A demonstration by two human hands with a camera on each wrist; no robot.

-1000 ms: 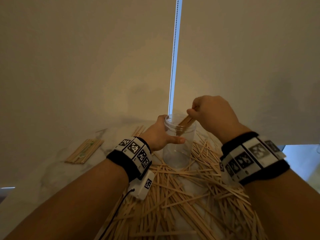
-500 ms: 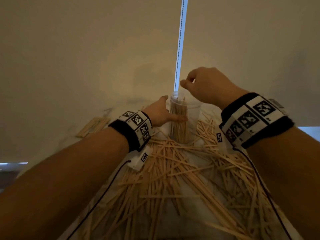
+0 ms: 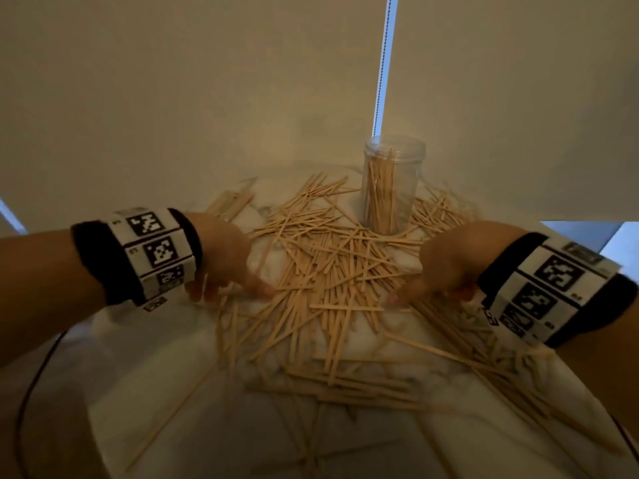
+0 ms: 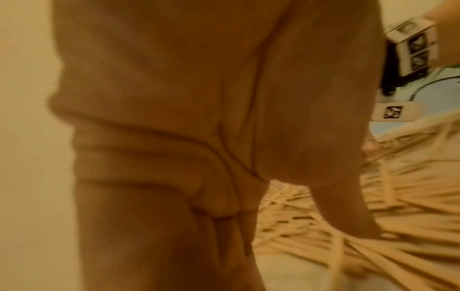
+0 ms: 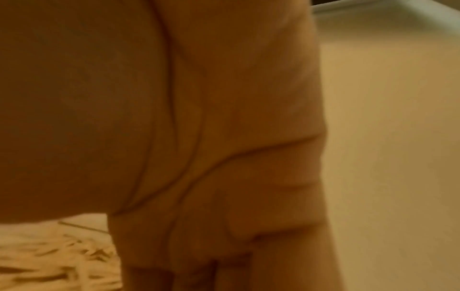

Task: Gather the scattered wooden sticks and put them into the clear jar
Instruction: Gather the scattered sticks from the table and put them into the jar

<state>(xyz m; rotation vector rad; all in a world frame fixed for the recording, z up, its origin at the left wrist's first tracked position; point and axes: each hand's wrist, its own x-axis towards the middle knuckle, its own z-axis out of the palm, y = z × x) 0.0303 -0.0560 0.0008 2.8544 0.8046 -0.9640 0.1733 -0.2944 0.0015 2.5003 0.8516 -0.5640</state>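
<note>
**On the marble counter, both hands down at the stick pile**

On the pale marble counter (image 3: 145,392) a clear jar (image 3: 392,183) stands upright at the far side, a bundle of wooden sticks standing inside it. The scattered wooden sticks (image 3: 328,288) lie in a loose heap in front of the jar and around its base, spreading toward the near edge.

The left hand (image 3: 221,261) is at the heap's left edge, fingers (image 4: 154,226) extended downward and thumb reaching onto the sticks. The right hand (image 3: 446,264) is at the heap's right edge, fingers (image 5: 224,246) also pointing down. Neither hand clearly holds a stick.

A small neat bundle of sticks (image 3: 230,202) lies apart at far left. A beaded blind cord (image 3: 383,63) hangs behind the jar.
</note>
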